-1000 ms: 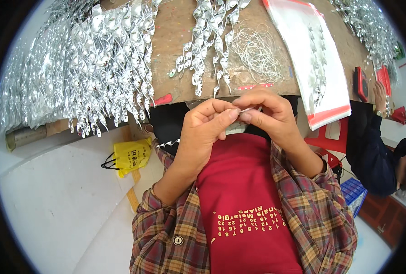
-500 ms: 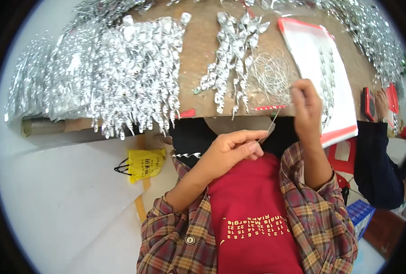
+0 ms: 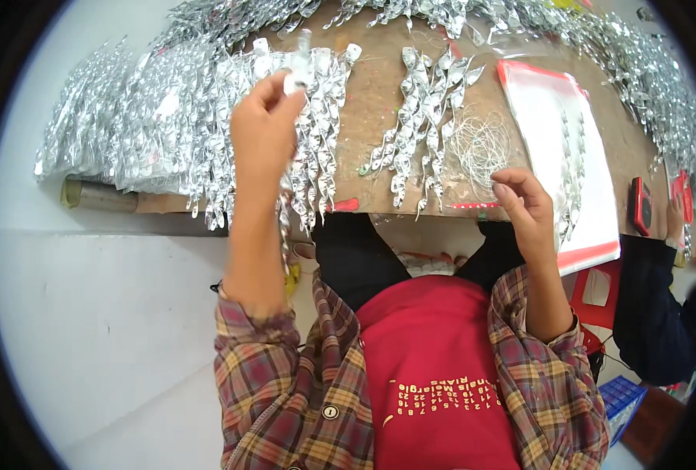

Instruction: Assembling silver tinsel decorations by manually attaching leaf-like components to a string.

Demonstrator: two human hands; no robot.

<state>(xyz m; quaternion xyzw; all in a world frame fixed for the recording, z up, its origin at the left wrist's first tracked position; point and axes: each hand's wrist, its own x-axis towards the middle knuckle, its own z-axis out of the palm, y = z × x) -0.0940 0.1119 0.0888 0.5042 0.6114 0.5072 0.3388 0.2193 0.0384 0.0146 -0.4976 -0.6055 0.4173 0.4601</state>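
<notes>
From my remote feed, the left hand (image 3: pixel 263 129) covers the upper part of the silver spiral ornament (image 3: pixel 287 227) it pinches, and I cannot make out the hanging loop. The right hand (image 3: pixel 524 205) shows its fingers curled, but any thread between them is too fine to tell. At the right edge, a co-worker's hand (image 3: pixel 674 213) is cut off by the dark rim, and the heaps of silver spirals (image 3: pixel 129 133) blur together at upper left.

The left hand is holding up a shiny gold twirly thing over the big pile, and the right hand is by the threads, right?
Nearly. The twirl in the left hand is silver, not gold, as the head view shows. It hangs at the pile, and the right hand is beside the threads.
</notes>
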